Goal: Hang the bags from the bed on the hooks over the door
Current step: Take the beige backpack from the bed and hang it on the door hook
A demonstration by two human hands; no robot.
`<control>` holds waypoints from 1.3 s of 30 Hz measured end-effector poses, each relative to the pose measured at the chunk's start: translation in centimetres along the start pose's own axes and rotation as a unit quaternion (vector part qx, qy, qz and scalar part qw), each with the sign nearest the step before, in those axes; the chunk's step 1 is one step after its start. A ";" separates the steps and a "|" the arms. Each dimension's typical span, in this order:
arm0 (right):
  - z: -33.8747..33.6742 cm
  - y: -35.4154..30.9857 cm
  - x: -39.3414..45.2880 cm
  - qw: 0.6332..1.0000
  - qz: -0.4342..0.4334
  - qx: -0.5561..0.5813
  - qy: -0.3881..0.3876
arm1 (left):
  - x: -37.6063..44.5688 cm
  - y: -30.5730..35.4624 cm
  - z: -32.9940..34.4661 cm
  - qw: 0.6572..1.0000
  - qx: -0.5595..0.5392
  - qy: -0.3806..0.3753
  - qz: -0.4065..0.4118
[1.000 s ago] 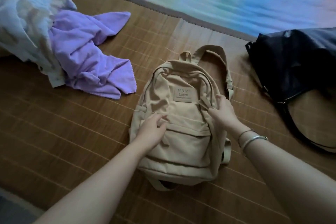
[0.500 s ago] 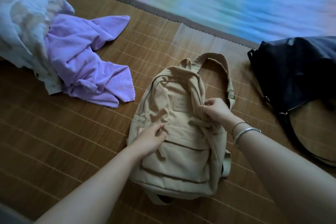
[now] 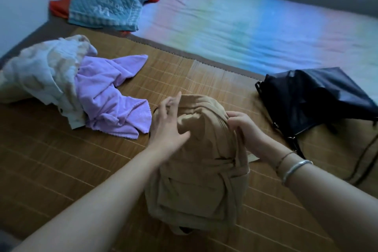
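Note:
A tan backpack [image 3: 196, 180] lies on the bamboo mat [image 3: 61, 170] of the bed, its top end raised and bunched up. My right hand [image 3: 244, 129] grips the upper right side of the backpack near its zipper; two bracelets sit on that wrist. My left hand [image 3: 167, 122] rests against the upper left side with fingers spread. A black shoulder bag [image 3: 311, 100] lies to the right on the mat, its strap trailing toward the near edge. No door or hooks are in view.
A purple towel [image 3: 110, 98] and a pale crumpled garment [image 3: 41, 71] lie at the left. A teal quilted cloth [image 3: 106, 0] over something red sits at the back. A pastel sheet [image 3: 245, 26] covers the far side of the bed.
The backpack's top has been lifted and folded toward me; its straps and label no longer show. My left hand slid from the front pocket up to the top left. The view tilted up.

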State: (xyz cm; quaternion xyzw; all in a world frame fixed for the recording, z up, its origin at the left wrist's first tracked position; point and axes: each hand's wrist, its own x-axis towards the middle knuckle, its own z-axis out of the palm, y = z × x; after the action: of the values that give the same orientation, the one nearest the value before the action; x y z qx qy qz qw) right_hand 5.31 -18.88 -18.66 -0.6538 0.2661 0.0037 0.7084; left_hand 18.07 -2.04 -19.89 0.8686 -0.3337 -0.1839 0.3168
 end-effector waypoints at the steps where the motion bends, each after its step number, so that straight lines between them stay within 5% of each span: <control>1: 0.4 -1.3 -1.1 1.000 -0.009 0.019 -0.016 | 0.0 1.2 -1.3 0.999 0.033 0.016 0.027; 7: 2.5 -8.5 -8.8 0.992 -0.074 0.039 -0.091 | -1.7 7.5 -8.5 0.993 0.087 -0.059 0.057; 12: 2.9 -12.6 -16.1 0.992 -0.096 0.057 -0.057 | -5.0 12.9 -10.7 0.983 -0.065 -0.087 0.147; 16: 0.8 -14.9 -22.6 0.991 -0.090 0.062 0.078 | -8.1 19.4 -11.0 0.959 -0.119 -0.070 0.246; 19: -1.2 -14.5 -27.7 0.962 -0.094 -0.094 0.239 | -11.0 24.8 -9.6 0.924 -0.173 -0.131 0.317; 26: -5.9 -12.4 -38.8 0.914 -0.042 -0.283 0.289 | -19.3 35.2 -6.2 0.820 -0.155 -0.212 0.509; 31: -9.6 -9.5 -46.8 0.891 0.004 -0.286 0.352 | -25.5 40.9 -2.7 0.790 -0.081 -0.231 0.563; 39: -16.0 -6.0 -72.7 0.782 -0.064 -0.110 0.611 | -39.5 52.5 6.5 0.727 -0.022 -0.284 0.625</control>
State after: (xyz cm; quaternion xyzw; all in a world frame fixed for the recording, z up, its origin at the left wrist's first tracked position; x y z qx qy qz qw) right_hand -60.92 -9.65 14.58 -0.6081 0.5984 -0.4123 0.3197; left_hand -37.72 -7.62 14.93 0.3639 -0.8711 -0.1898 0.2697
